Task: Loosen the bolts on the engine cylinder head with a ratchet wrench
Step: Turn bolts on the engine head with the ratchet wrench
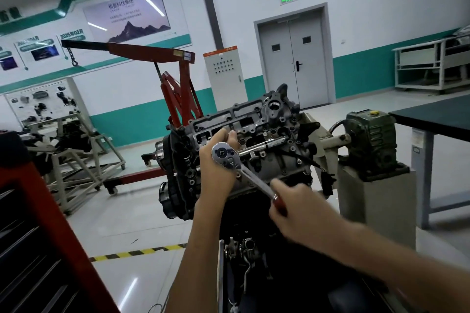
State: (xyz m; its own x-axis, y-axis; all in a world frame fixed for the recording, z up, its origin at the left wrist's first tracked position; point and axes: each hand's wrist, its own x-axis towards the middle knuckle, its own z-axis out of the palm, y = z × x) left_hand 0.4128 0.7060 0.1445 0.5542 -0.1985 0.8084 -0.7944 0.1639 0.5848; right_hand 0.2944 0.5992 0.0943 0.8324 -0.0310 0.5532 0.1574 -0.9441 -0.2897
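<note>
The grey engine cylinder head (pixel 254 119) sits on a stand in the middle of the view, tilted toward me, with several bolts and holes along its top. A chrome ratchet wrench (pixel 244 170) points at its near side, round head up and left, red handle down and right. My left hand (pixel 218 162) is curled round the ratchet head from behind, steadying it against the engine. My right hand (pixel 292 208) grips the red handle (pixel 278 202). The socket and the bolt under the ratchet head are hidden. A long chrome extension bar (pixel 264 145) lies across the head.
A red engine hoist (pixel 178 79) stands behind the engine. A green gearbox (pixel 368 140) on a grey pedestal is at right, next to a dark-topped table (pixel 437 114). A red tool cabinet (pixel 38 236) fills the lower left. Yellow-black floor tape (pixel 137 253) crosses the floor.
</note>
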